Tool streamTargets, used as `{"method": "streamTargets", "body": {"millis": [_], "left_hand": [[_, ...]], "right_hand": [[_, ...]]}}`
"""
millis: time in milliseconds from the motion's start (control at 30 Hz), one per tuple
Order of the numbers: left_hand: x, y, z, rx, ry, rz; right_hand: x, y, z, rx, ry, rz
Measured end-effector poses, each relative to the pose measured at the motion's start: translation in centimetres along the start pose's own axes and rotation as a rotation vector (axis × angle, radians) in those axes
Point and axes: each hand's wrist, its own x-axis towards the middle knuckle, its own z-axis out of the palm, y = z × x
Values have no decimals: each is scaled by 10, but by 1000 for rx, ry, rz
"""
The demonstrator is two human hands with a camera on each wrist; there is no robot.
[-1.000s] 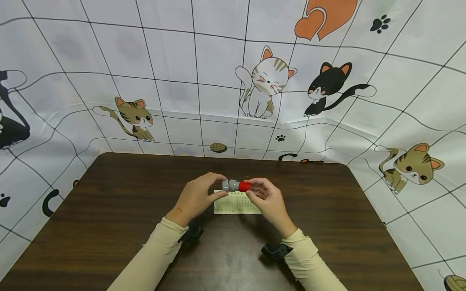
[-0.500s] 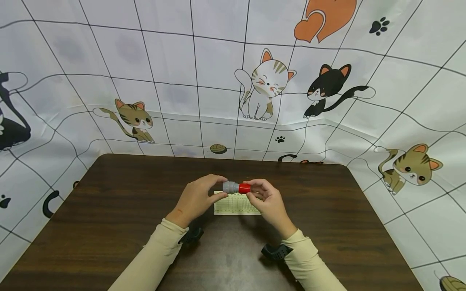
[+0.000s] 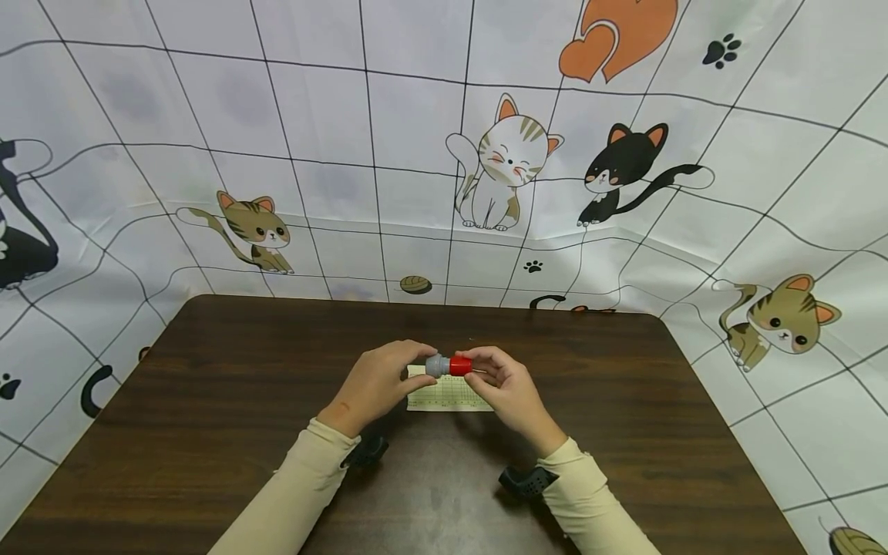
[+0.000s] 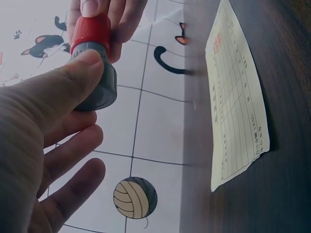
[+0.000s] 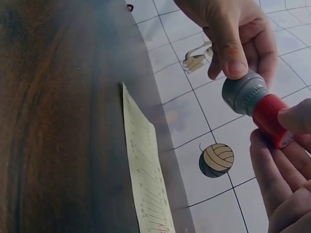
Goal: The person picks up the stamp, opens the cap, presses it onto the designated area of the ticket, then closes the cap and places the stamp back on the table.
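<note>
A small round stamp with a red barrel [image 3: 461,366] and a wider grey end [image 3: 437,365] is held level above the table, between both hands. My left hand [image 3: 378,383] pinches the grey end between thumb and fingertips; the left wrist view shows its lower fingers spread away. My right hand [image 3: 516,395] grips the red barrel with thumb and fingers. Grey and red parts sit in one line, joined by a narrower ribbed collar [image 5: 255,96]. Beneath the stamp lies a pale yellow printed slip [image 3: 447,395], with a red mark [image 4: 217,42] near one end.
The dark brown wooden table [image 3: 208,432] extends around the slip. Behind it hangs a white sheet [image 3: 326,108] with black grid lines and cartoon cats. Black straps [image 3: 529,482] sit at both wrists.
A gap between two grey pieces of the stamp has closed, and the whole stamp looks shorter. The right hand has shifted slightly left, toward the left hand. The slip lies where it was.
</note>
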Motion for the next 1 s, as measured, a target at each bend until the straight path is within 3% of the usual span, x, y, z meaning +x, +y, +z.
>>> {"method": "streamTargets", "body": {"millis": [333, 733, 1000], "left_hand": [[-1, 2, 2, -9, 17, 22], [-2, -2, 5, -18, 92, 148], [0, -2, 10, -3, 89, 134]], "right_hand": [[1, 0, -3, -73, -33, 48], [-1, 7, -4, -237, -70, 37], [-1, 10, -4, -231, -48, 61]]}}
